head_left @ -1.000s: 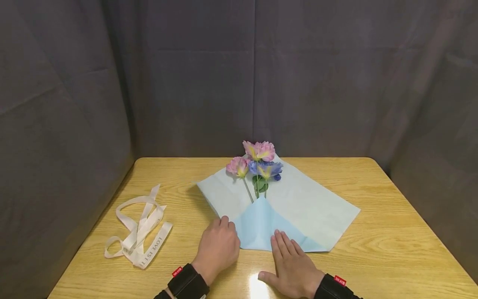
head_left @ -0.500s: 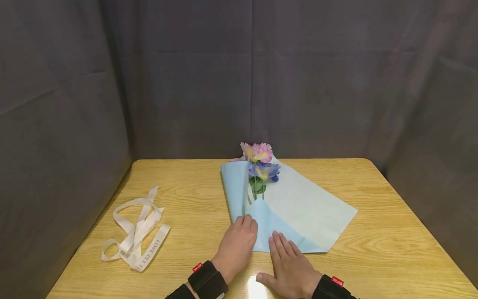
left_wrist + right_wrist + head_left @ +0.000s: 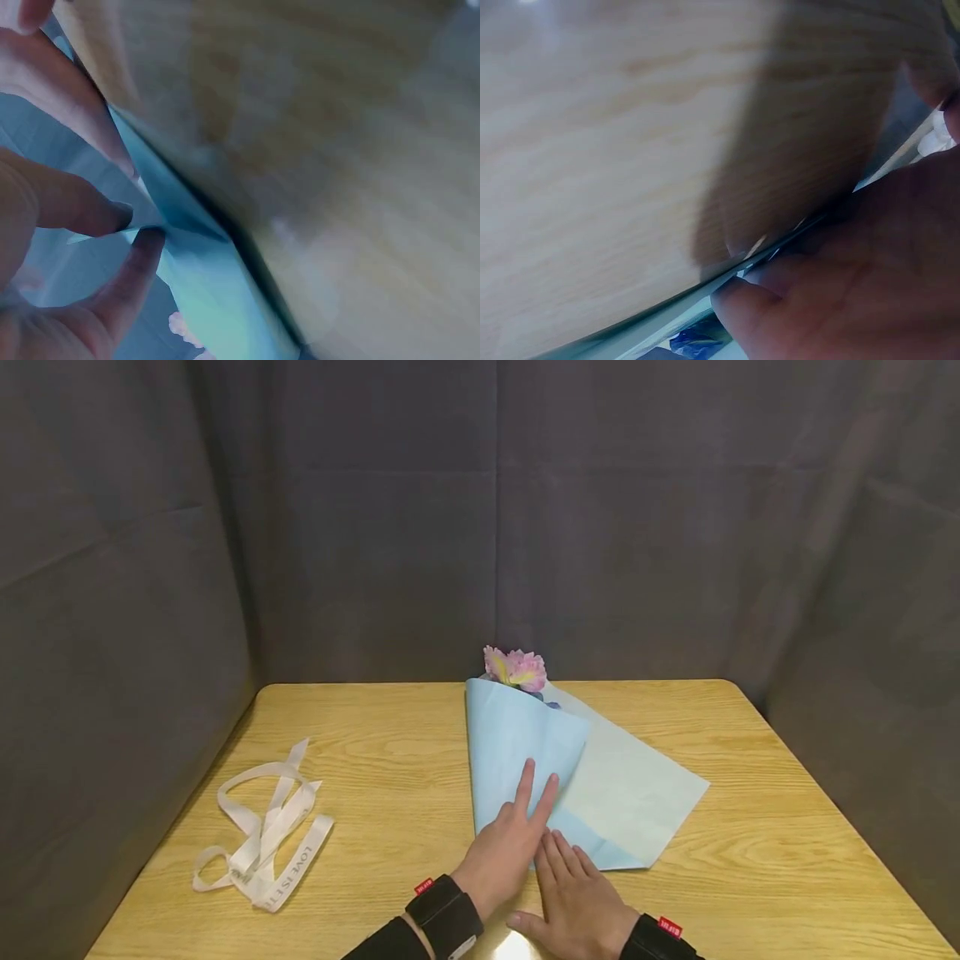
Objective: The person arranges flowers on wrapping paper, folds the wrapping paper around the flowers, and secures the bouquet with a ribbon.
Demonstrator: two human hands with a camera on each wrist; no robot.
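Observation:
A light-blue sheet of wrapping paper (image 3: 517, 718) lies with its left side folded over the flowers. My left hand (image 3: 504, 852) is on the folded flap in the head view, two fingers stretched along it. Seen from the left wrist, thumb and a finger pinch the edge of the paper (image 3: 210, 292). My right hand (image 3: 577, 893) lies flat, fingertips pressing the paper's lower edge beside the left hand. One pink flower (image 3: 516, 668) shows above the flap, with a bit of blue flower (image 3: 551, 702) behind it. The stems are hidden under the paper.
A loose white ribbon (image 3: 262, 843) with printed letters lies in loops on the left of the wooden table (image 3: 787, 843). Dark grey cloth (image 3: 375, 543) stands behind and on both sides of the table.
My left hand has moved right, bringing the paper's left side over the flowers and covering the left pink flower and most of the blue one. The right hand has stayed pressed in place.

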